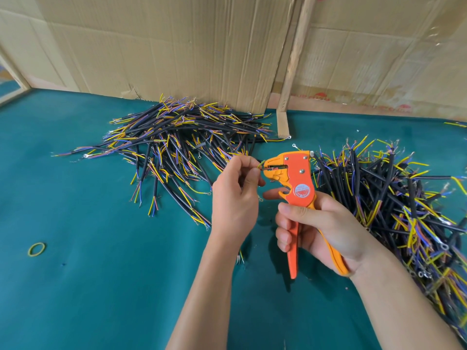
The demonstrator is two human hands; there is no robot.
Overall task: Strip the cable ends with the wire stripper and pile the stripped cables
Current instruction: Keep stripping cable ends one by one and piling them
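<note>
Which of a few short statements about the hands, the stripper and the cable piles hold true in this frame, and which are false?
1. The right hand grips the handles of the orange wire stripper. True.
2. The left hand lies flat on the green table cover. False: it pinches a yellow-green wire end at the stripper's head.
3. Cable piles lie on both sides of the hands: the left cable pile and the right cable pile. True.
4. A yellow rubber band is wrapped round the stripper's handles. False: it lies alone on the cover, at the left.
5. Cardboard sheets stand behind the piles. True.
</note>
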